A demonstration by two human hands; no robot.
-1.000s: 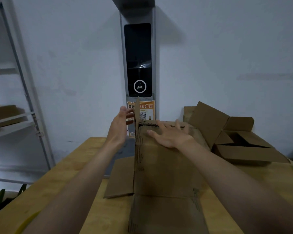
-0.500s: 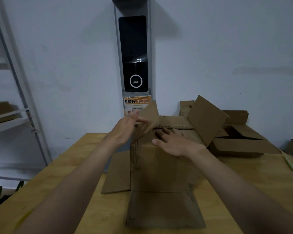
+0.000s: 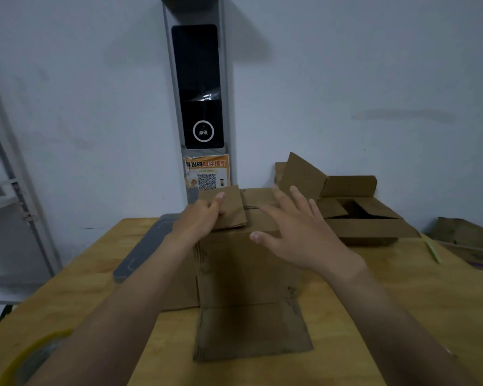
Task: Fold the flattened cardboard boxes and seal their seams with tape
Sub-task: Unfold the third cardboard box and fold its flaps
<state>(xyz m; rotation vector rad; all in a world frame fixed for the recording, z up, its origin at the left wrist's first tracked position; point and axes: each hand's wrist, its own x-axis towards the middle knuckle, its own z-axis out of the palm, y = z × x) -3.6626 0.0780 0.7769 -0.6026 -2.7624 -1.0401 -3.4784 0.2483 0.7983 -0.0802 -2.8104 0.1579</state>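
Two hands up top: our left hand (image 3: 201, 218) presses a flap (image 3: 232, 210) flat onto the box (image 3: 243, 268) mid-table (image 3: 444, 296), and our right hand (image 3: 299, 238) is splayed loose over it. The open box (image 3: 368, 232) behind is too dark inside to tell what's in it.

- A wooden table (image 3: 444, 302) with a yellowish top fills the lower half of the frame.
- A plain white wall (image 3: 346, 65) runs behind it.
- A grey upright column (image 3: 230, 79) stands against the wall at upper centre, with a tall black screen (image 3: 197, 79) set in its face.
- A white ring (image 3: 203, 131) with two small dots glows low on the screen.
- An orange sticker (image 3: 207, 172) with a QR code sits just below the screen.
- A grey flat panel (image 3: 142, 249) lies on the table, left of centre.
- A metal shelf rack (image 3: 14, 190) stands at the left edge.
- A pale green stick (image 3: 432, 250) lies on the table at the right.
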